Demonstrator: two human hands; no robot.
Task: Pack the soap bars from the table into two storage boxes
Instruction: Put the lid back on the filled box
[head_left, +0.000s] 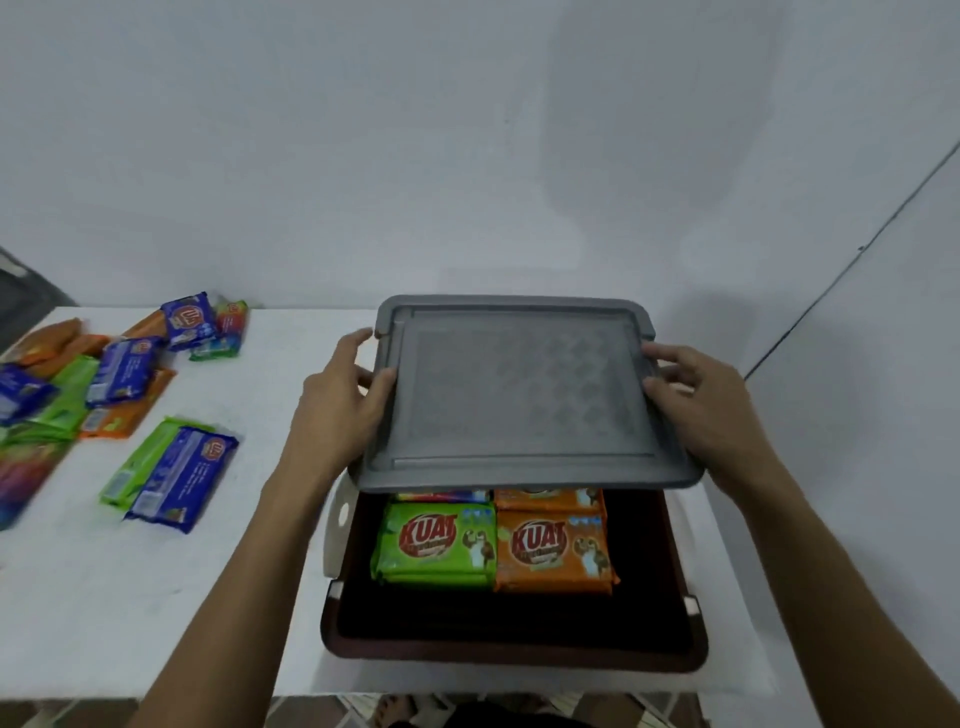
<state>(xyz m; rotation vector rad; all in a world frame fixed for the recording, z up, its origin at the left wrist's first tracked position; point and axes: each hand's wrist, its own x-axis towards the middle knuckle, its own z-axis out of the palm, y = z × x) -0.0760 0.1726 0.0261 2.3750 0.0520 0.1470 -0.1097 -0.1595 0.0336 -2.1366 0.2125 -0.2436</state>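
While gripped at its side edges by the left hand and right hand, one grey lid (rectangular, round-cornered plastic, diamond-textured centre) is held over the far half of one dark brown box. Two glossy wrapped bars are seen inside, side by side: green bar, orange bar. Edges of two more are partly hidden under the lid. Loose bars are scattered on the white table at left; count blurred.
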